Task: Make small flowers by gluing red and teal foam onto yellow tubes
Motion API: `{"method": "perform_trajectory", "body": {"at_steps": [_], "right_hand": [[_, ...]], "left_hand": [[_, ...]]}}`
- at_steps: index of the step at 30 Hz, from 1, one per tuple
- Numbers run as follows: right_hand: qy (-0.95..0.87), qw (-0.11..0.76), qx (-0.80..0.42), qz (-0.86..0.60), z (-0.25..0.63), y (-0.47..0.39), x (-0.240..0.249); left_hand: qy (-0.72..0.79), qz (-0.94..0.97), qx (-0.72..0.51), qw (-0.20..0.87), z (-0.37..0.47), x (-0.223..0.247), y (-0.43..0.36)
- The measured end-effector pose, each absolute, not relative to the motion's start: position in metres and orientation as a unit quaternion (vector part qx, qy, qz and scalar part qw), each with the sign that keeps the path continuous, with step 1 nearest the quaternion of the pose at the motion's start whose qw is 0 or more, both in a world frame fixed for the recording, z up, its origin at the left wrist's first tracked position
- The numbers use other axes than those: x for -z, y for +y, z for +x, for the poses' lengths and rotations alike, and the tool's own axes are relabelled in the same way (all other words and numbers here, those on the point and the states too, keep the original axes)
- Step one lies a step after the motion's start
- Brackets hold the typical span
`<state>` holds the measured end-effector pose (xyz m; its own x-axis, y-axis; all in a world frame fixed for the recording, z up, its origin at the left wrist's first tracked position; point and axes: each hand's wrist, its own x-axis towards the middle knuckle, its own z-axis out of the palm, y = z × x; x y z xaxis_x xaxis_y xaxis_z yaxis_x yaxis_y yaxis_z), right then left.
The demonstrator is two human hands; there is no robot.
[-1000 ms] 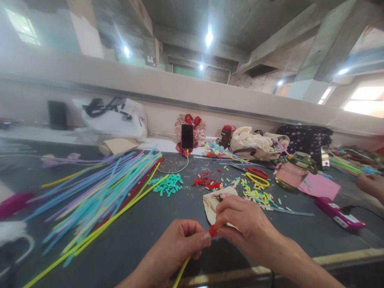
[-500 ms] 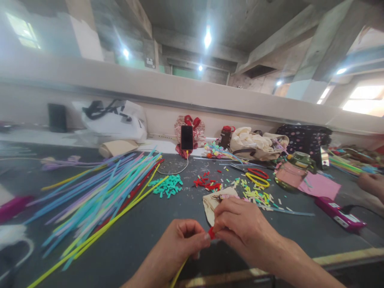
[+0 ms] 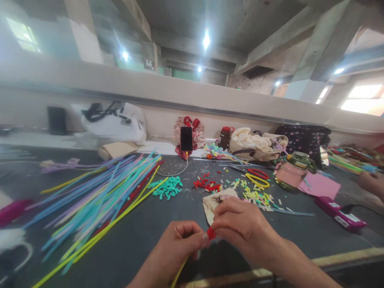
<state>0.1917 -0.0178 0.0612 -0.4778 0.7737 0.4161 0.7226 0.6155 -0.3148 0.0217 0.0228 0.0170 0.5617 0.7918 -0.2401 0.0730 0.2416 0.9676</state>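
Note:
My left hand (image 3: 186,243) is closed, thumb and forefinger pinched at a small red piece (image 3: 211,233). A thin yellow strip (image 3: 179,273) runs down from under its fingers. Meeting it from the right, my right hand (image 3: 244,222) pinches the other side of the red piece. Just beyond the right knuckles, a pinkish tool with a pointed metal tip (image 3: 218,198) lies over a cream cloth (image 3: 209,205); the hand hides part of it. Small cut red pieces (image 3: 207,184), teal pieces (image 3: 168,187) and yellow pieces (image 3: 258,196) lie in heaps beyond.
Long coloured strips (image 3: 99,204) cover the left side of the dark table. Scissors (image 3: 256,177), a jar-like bottle (image 3: 292,172) and a magenta power bank-like box (image 3: 340,214) stand rightward. A phone (image 3: 186,139) leans at the back. Another person's hand (image 3: 372,184) is at far right.
The red piece has turned slightly between my fingertips and shows more of its face. Both hands stay nearly in place.

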Motion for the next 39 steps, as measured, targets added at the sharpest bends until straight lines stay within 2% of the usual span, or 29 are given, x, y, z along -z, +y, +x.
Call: {"method": "perform_trajectory", "body": {"at_steps": [4, 6, 9, 14, 18, 23, 29, 35, 39], "right_hand": [[-0.771, 0.403, -0.102, -0.482, 0.201, -0.023, -0.058], [-0.734, 0.444, -0.117, -0.501, 0.202, -0.024, -0.052], [-0.744, 0.441, -0.12, -0.487, 0.196, -0.025, -0.041], [-0.799, 0.38, -0.087, -0.458, 0.184, -0.026, -0.036], [-0.81, 0.341, -0.108, -0.464, 0.182, -0.027, -0.043], [-0.81, 0.335, -0.125, -0.464, 0.18, -0.024, -0.046], [-0.789, 0.374, -0.159, -0.462, 0.178, -0.025, -0.045], [-0.623, 0.514, -0.343, -0.48, 0.181, -0.02, -0.028], [-0.556, 0.545, -0.414, -0.471, 0.171, -0.016, -0.015]], "left_hand": [[0.37, 0.451, -0.295, 0.757, 0.017, -0.013, 0.021], [0.361, 0.394, -0.311, 0.786, 0.016, -0.012, 0.019], [0.346, 0.342, -0.309, 0.817, 0.014, -0.013, 0.015], [0.339, 0.29, -0.319, 0.836, 0.015, -0.011, 0.016], [0.317, 0.274, -0.327, 0.847, 0.015, -0.005, 0.016], [0.3, 0.274, -0.331, 0.852, 0.017, -0.001, 0.017], [0.318, 0.27, -0.318, 0.851, 0.016, -0.006, 0.016], [0.338, 0.217, -0.322, 0.857, 0.011, -0.003, 0.017], [0.322, 0.185, -0.334, 0.866, 0.011, 0.004, 0.022]]}}
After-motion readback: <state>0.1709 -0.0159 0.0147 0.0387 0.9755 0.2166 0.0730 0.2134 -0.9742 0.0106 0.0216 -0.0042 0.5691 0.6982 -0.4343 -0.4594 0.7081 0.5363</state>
